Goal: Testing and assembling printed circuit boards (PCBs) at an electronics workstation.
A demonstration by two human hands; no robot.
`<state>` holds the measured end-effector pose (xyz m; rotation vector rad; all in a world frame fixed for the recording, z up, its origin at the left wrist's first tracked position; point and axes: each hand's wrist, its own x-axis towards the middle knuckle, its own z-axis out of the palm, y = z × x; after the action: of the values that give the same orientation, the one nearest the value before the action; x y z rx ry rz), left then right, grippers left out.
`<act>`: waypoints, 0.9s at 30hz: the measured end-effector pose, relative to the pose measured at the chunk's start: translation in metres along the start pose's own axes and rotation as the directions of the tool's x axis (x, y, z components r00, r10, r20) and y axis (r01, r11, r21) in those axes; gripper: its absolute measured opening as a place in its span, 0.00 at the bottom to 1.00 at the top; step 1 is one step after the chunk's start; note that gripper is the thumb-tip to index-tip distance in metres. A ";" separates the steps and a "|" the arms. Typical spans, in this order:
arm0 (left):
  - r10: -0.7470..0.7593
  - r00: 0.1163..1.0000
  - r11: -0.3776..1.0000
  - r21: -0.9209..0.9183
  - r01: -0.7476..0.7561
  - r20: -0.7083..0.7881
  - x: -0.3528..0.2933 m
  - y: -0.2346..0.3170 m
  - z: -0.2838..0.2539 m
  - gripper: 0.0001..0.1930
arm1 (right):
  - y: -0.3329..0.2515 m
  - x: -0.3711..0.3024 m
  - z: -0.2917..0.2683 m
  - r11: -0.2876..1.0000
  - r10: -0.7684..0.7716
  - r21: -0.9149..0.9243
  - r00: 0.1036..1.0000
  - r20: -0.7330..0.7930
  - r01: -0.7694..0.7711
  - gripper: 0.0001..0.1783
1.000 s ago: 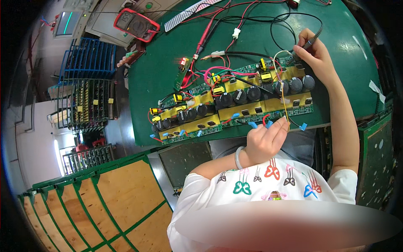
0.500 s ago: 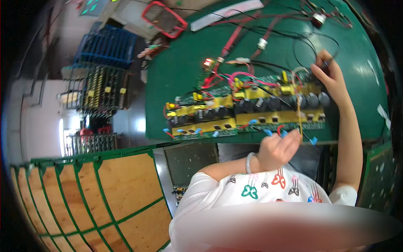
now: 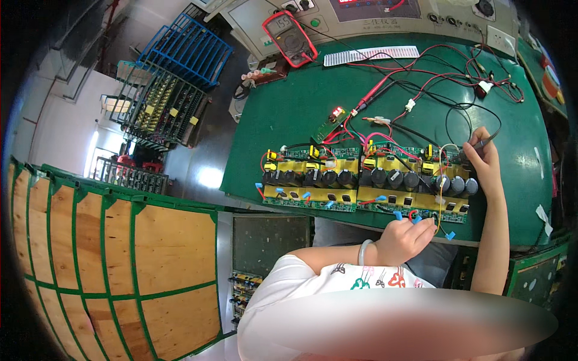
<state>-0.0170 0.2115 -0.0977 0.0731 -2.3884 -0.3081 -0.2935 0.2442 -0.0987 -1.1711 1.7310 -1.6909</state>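
Two long green circuit boards lie end to end near the table's front edge, a left board (image 3: 310,201) and a right board (image 3: 415,210). Both carry yellow strips and rows of black capacitors. My left hand (image 3: 402,242) is closed at the right board's front edge, fingertips pinching the lower end of a yellow wire (image 3: 441,207) that arches over the board. Blue-tipped leads (image 3: 450,236) stick out beside it. My right hand (image 3: 483,161) is closed around a black test probe (image 3: 483,144) at the board's back right corner; its tip is hidden.
Behind the boards are a small board with a lit red display (image 3: 329,125), a red probe (image 3: 374,90) and tangled cables. A red multimeter (image 3: 291,40) leans against a grey instrument panel (image 3: 373,25). A white printed strip (image 3: 370,55) lies nearby. Wooden-panelled green racks (image 3: 174,249) stand left.
The view has shifted, so the table and boards appear lower and more of the instrument panel shows. Both hands stay at about the same places by the right board.
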 end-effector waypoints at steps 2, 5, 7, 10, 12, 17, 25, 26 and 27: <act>-0.003 1.000 1.000 0.008 0.003 -0.002 0.000 0.000 0.000 0.10 | 0.000 0.001 -0.001 1.000 -0.007 0.014 1.000 -0.024 0.007 0.10; 0.012 1.000 1.000 0.021 -0.012 0.009 -0.002 -0.002 -0.001 0.11 | 0.002 0.001 -0.005 0.986 -0.012 0.166 0.999 -0.032 0.017 0.09; 0.021 1.000 1.000 -0.001 -0.021 -0.014 -0.003 -0.001 -0.002 0.12 | 0.003 0.000 -0.008 0.989 0.026 0.147 0.997 -0.069 -0.016 0.09; 0.030 0.999 0.998 -0.060 -0.033 -0.045 -0.005 -0.001 -0.002 0.11 | 0.005 -0.001 -0.015 0.926 0.041 0.376 0.982 -0.183 0.032 0.09; 0.038 0.996 0.985 -0.166 -0.050 -0.077 -0.006 0.001 -0.001 0.11 | 0.001 -0.003 -0.022 0.836 0.043 0.542 0.977 -0.208 0.079 0.09; 0.199 0.964 0.872 -0.417 -0.257 -0.177 0.007 0.011 0.009 0.15 | -0.027 0.008 -0.047 0.923 0.103 0.382 0.983 -0.152 -0.038 0.07; 0.172 0.973 0.856 -0.512 -0.071 0.154 0.048 0.042 0.027 0.30 | -0.036 0.099 -0.078 0.652 0.094 -0.751 0.994 -0.057 -0.105 0.18; 0.242 0.960 0.811 -0.572 -0.121 0.139 0.047 0.040 0.027 0.29 | -0.029 0.112 -0.082 0.637 0.117 -0.763 0.992 -0.047 -0.111 0.18; 0.304 0.944 0.757 -0.634 -0.158 0.128 0.045 0.038 0.026 0.28 | -0.019 0.124 -0.085 0.510 0.070 -0.859 0.998 -0.005 -0.040 0.21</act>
<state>-0.0668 0.2477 -0.0779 -0.5932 -2.3541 -1.0089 -0.4237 0.1953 -0.0381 -1.4605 2.6702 -0.6513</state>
